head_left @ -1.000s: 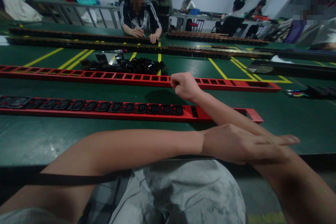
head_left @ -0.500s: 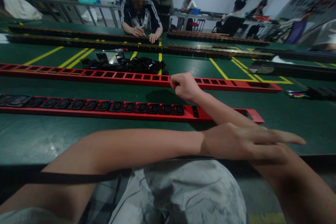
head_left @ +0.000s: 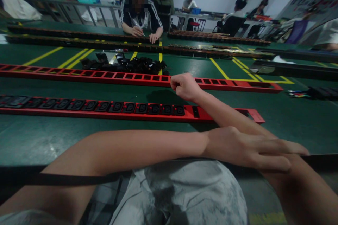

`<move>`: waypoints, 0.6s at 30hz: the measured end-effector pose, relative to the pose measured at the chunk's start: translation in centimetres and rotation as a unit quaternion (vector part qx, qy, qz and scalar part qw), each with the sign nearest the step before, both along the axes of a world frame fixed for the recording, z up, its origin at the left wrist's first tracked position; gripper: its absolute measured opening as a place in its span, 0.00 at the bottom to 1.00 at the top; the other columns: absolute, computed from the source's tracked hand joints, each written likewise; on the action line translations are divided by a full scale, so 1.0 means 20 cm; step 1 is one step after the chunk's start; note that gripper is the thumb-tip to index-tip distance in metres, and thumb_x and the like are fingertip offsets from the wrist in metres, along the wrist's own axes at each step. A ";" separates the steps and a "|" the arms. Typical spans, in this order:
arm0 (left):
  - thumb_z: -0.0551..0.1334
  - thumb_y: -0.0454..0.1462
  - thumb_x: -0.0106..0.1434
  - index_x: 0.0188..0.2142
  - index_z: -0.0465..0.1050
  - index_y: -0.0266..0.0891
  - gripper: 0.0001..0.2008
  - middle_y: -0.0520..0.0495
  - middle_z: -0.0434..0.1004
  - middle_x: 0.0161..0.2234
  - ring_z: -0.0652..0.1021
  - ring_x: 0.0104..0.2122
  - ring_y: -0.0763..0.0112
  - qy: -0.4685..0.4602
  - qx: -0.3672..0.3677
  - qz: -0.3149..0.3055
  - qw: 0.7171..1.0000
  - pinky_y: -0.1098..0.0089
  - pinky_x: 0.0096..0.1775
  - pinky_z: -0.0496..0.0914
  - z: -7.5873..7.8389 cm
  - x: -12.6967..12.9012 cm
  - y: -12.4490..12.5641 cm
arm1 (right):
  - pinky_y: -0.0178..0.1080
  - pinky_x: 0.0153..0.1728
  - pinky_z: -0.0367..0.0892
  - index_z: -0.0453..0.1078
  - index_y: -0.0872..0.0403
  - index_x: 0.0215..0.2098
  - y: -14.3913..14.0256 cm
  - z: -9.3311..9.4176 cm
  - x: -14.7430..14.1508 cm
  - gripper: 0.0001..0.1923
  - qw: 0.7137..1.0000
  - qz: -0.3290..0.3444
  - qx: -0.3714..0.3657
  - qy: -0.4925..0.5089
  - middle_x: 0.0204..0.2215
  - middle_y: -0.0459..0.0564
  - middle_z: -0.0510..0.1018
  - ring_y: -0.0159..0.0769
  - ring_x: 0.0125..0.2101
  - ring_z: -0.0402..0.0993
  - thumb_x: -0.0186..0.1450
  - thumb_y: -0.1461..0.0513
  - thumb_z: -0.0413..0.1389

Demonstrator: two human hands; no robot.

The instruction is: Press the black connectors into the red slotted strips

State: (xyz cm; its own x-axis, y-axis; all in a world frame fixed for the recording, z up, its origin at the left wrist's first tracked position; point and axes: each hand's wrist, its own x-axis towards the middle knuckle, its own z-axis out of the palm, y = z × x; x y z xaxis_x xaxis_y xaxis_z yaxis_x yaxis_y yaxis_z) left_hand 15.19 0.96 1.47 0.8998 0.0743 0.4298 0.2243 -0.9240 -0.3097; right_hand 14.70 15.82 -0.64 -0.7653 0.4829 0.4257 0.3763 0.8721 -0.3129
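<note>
The person's arms cross at the green table's (head_left: 290, 119) near edge. The right hand (head_left: 186, 86), curled into a fist with nothing visible inside it, hovers at the far long red metal strip (head_left: 105, 76). The left hand (head_left: 248, 147) lies open, fingers flat on the right forearm. Two red strips lie parallel; the near one (head_left: 206, 114) holds black sockets.

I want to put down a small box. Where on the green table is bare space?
Bare green table lies before the near red socket strip, and right of its end. Crowded: the black plug pile behind the far red empty strip.
</note>
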 end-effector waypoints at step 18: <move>0.51 0.31 0.70 0.34 0.77 0.43 0.16 0.50 0.80 0.36 0.77 0.41 0.71 -0.039 -0.091 -0.098 0.990 0.66 0.35 0.65 -0.17 0.12 0.02 | 0.35 0.27 0.48 0.58 0.54 0.20 0.00 0.01 0.00 0.08 0.999 -0.002 0.016 0.037 0.20 0.44 0.64 0.30 0.24 0.58 0.45 0.72 0.44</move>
